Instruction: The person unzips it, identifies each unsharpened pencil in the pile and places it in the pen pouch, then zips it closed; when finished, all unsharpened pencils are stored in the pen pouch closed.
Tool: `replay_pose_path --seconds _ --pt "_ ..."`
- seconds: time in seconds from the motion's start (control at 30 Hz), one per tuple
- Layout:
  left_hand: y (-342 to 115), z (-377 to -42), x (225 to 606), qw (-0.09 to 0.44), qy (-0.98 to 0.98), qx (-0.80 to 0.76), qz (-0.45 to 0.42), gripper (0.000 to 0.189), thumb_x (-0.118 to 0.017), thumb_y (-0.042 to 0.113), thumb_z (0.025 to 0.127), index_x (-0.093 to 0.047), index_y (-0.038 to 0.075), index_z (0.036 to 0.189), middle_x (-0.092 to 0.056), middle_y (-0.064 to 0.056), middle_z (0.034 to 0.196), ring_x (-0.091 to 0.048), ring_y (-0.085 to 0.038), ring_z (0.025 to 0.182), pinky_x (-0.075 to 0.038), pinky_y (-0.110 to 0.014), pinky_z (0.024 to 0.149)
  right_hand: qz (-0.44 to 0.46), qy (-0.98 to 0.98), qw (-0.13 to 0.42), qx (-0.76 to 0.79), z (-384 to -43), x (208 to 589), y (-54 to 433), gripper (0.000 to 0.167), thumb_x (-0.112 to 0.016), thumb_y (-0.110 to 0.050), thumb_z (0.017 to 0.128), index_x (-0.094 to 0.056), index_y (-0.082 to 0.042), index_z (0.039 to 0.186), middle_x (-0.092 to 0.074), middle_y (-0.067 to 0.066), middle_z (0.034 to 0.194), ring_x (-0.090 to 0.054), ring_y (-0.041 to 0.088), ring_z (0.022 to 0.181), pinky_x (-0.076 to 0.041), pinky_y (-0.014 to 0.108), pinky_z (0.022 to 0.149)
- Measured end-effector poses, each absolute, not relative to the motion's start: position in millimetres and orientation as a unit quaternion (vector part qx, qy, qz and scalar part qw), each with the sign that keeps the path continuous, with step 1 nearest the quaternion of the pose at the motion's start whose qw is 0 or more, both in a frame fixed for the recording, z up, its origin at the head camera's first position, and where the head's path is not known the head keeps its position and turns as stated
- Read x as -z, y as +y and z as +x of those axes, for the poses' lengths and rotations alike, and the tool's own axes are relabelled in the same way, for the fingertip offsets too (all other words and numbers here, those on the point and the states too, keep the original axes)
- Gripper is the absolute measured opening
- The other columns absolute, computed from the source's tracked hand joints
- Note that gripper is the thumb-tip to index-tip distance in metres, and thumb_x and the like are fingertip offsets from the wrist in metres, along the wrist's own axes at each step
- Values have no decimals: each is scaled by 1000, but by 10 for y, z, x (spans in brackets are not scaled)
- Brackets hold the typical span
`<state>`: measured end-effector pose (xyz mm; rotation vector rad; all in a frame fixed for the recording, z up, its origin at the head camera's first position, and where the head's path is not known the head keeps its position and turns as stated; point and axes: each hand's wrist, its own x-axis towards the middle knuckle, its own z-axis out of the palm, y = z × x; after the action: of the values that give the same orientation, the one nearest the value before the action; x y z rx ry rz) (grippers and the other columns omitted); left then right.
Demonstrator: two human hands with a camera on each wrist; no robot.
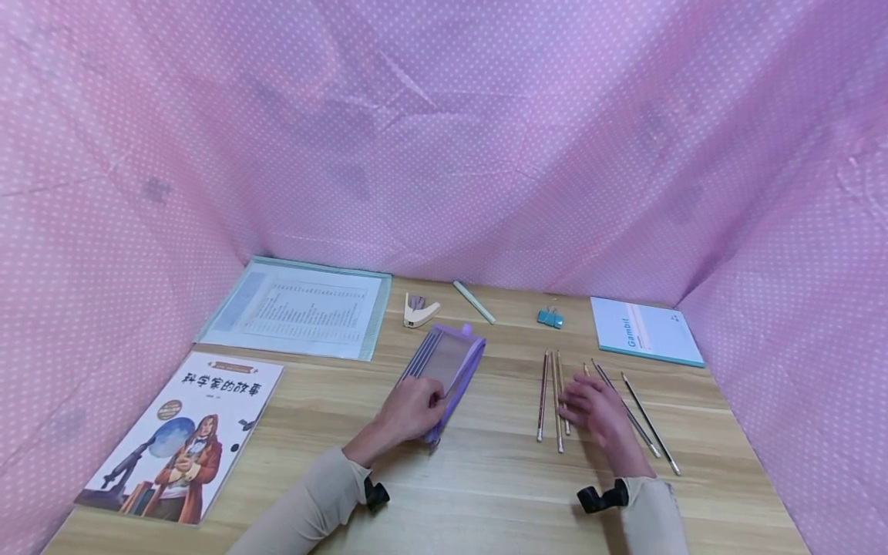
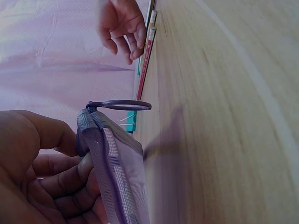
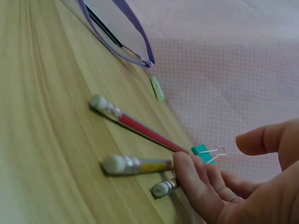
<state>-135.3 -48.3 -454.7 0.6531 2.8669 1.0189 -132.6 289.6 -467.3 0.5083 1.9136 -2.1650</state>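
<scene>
My left hand grips the near side of a purple mesh zipper pencil case. In the left wrist view, thumb and curled fingers pinch the case's edge beside a dark zipper pull. Dark striped pencils show through the mesh. Over the loose pencils on the table hovers my right hand, its fingers relaxed and the thumb apart. The right wrist view shows a red pencil and a yellow pencil by the fingertips; whether they touch I cannot tell. Two dark pencils lie to the hand's right.
Behind the case are a cream stapler-like tool, a pale green stick-shaped item and a teal binder clip. A green-edged document folder and an illustrated book lie left, a "Gambit" notebook right. Pink dotted cloth surrounds the table.
</scene>
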Motion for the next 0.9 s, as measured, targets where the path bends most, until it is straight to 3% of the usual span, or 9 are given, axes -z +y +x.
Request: replay_pose_path --seconds 0.3,0.47,0.57,0.67,0.77,0.9 --pt "-476 -1362 4559 11 920 -331 208 10 -65 7 85 -72 6 78 -64 0 65 -51 -3 49 -40 -14 42 169 698 95 690 -1311 4618 2959 51 -47 -7 102 -28 8 146 -65 -8 92 -69 3 85 -61 29 79" --pt "-480 -1363 4566 7 920 -329 210 9 -65 7 85 -71 6 78 -64 -1 65 -51 -3 50 -40 -15 43 147 791 86 588 -1334 4535 2884 52 -51 -7 98 -34 13 143 -61 9 104 -67 8 85 -62 30 74" --pt "-483 -1363 4565 6 921 -327 211 9 -65 7 85 -71 6 78 -64 -1 66 -51 -3 50 -40 -15 43 122 854 85 498 -1356 4506 2817 54 -57 -10 96 -39 12 142 -59 24 115 -69 18 87 -62 32 71" --pt "-483 -1363 4558 9 922 -325 211 9 -65 8 85 -72 6 79 -65 -1 67 -52 -3 51 -40 -13 43 96 901 85 414 -1383 4510 2749 59 -63 -15 94 -42 11 142 -59 30 122 -69 26 90 -61 33 71" --pt "-484 -1361 4550 13 922 -325 211 9 -65 8 86 -72 6 80 -66 -1 68 -52 -2 51 -40 -12 43 74 927 77 360 -1418 4540 2688 60 -68 -13 90 -45 12 139 -63 31 119 -70 27 87 -59 34 70" --pt "-487 -1361 4544 17 922 -325 209 9 -65 8 86 -72 6 81 -66 -1 68 -53 -2 51 -40 -12 43 61 941 76 325 -1456 4570 2626 60 -70 -8 86 -46 14 136 -65 23 100 -65 23 81 -56 34 68"
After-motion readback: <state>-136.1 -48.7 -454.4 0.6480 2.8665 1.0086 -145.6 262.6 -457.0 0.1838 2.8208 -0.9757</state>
